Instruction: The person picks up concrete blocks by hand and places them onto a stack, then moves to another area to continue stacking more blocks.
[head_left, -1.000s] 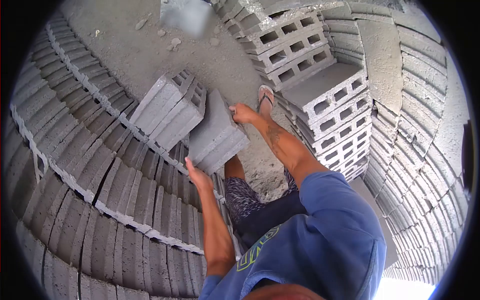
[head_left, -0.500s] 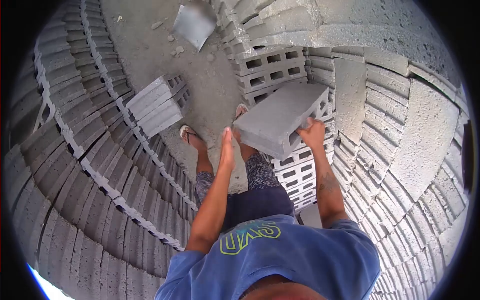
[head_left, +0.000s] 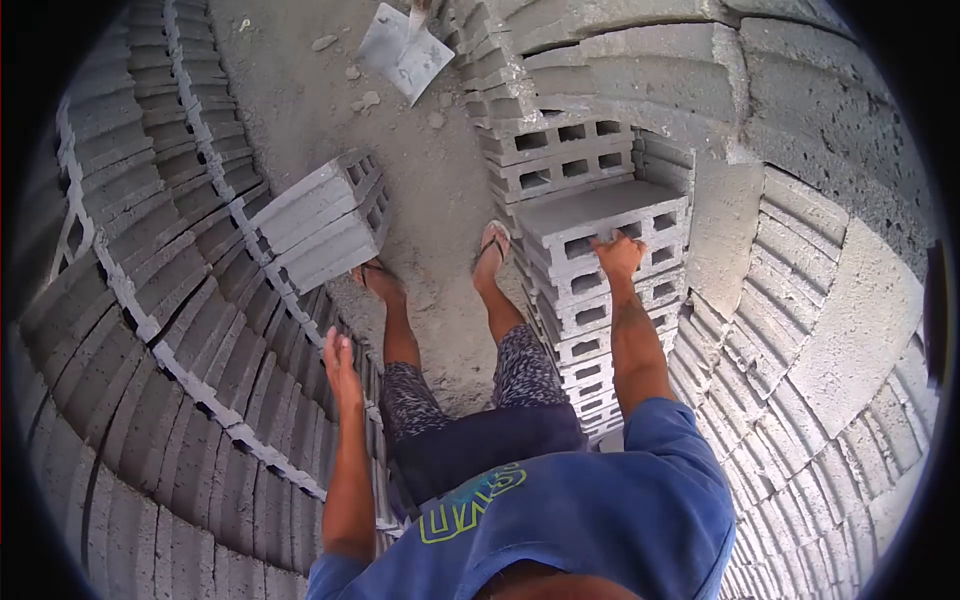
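Note:
A grey hollow block [head_left: 590,212] lies flat on top of a stack of similar blocks [head_left: 592,318] right of my legs. My right hand [head_left: 620,256] is at its front face, with fingers hooked at the holes, gripping the web between them. To the left, my left hand [head_left: 342,368] is raised beside my left leg, palm inward and fingers stretched out, holding nothing. Near it, further forward, a few blocks [head_left: 318,225] stand together on the ground.
A long wall of stacked blocks [head_left: 200,330] curves along the left. More stacked blocks [head_left: 800,300] rise on the right. A metal shovel blade [head_left: 405,55] lies on the dusty ground ahead. My sandalled feet are on the ground between the stacks.
The block has gone from tilted to lying flat on the stack, my right hand still at its front. My left hand has moved away from it, to the left and back toward my body.

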